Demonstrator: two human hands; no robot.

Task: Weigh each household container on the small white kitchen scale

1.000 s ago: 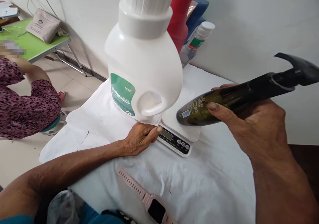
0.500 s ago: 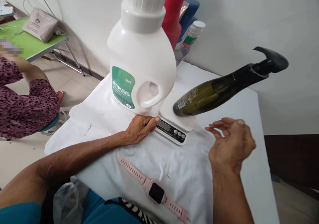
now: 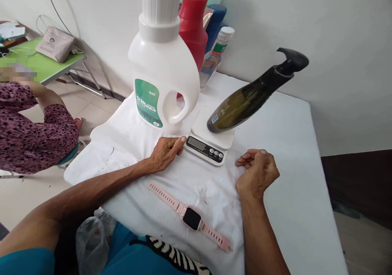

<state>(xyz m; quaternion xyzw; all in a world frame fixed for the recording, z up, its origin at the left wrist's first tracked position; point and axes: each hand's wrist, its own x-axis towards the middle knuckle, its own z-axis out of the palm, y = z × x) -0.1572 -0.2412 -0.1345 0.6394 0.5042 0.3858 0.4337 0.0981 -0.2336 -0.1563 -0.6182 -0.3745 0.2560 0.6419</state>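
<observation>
We're looking down at a dark green pump bottle (image 3: 245, 103) lying tilted on the white platform of the small kitchen scale (image 3: 210, 142), its base down on the plate and its black pump head (image 3: 290, 60) sticking up and out toward the desk's far right edge. Our right hand (image 3: 257, 173) rests just in front of the scale, grip loosely curled on nothing, clear of the bottle. Our left hand (image 3: 167, 152) sits against the scale's left end beside the display, fingers together and pressing rather than clamped on anything. The bottle looks glossy and smooth, so we'd judge it slippery, and balanced like that it seems ready to roll; the thick lower body is the safe place to take it, not the thin neck or pump. The big white detergent jug (image 3: 163, 75) stands just behind the scale near the desk's far edge, with a red bottle (image 3: 192, 26) behind it. A pink watch (image 3: 191, 218) lies flat near the front edge on the white cloth (image 3: 288, 209).
</observation>
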